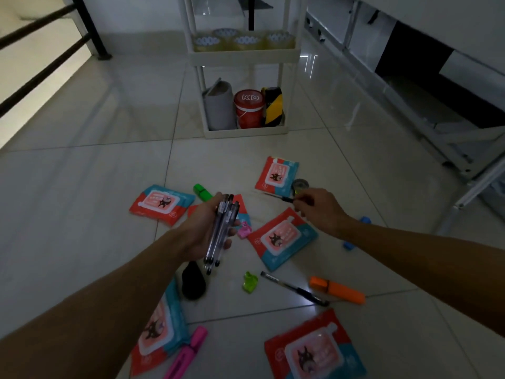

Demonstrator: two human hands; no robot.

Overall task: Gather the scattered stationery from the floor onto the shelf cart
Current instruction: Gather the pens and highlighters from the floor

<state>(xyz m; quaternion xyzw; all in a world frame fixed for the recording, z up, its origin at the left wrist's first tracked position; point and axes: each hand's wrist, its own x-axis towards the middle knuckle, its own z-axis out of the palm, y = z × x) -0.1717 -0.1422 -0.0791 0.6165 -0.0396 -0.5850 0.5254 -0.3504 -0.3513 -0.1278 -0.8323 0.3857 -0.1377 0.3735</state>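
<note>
My left hand (203, 228) is shut on a bundle of clear pens (220, 233) with black tips, held above the floor. My right hand (318, 207) pinches the end of a black pen (276, 196) just above the tiles. Scattered on the floor are another black pen (293, 288), an orange highlighter (337, 289), a pink highlighter (185, 354), a green highlighter (202, 192), a green clip (250, 282), a pink clip (244, 229) and several red-and-blue packets (282, 237). The white shelf cart (246, 57) stands ahead.
The cart's middle shelf holds tape rolls (246, 41); its bottom shelf holds a grey pouch, a red tub (248, 109) and yellow-black tape. A small tape roll (300, 184) and blue pieces (348, 245) lie at right. A white frame (437, 127) runs along the right; black railings are at left.
</note>
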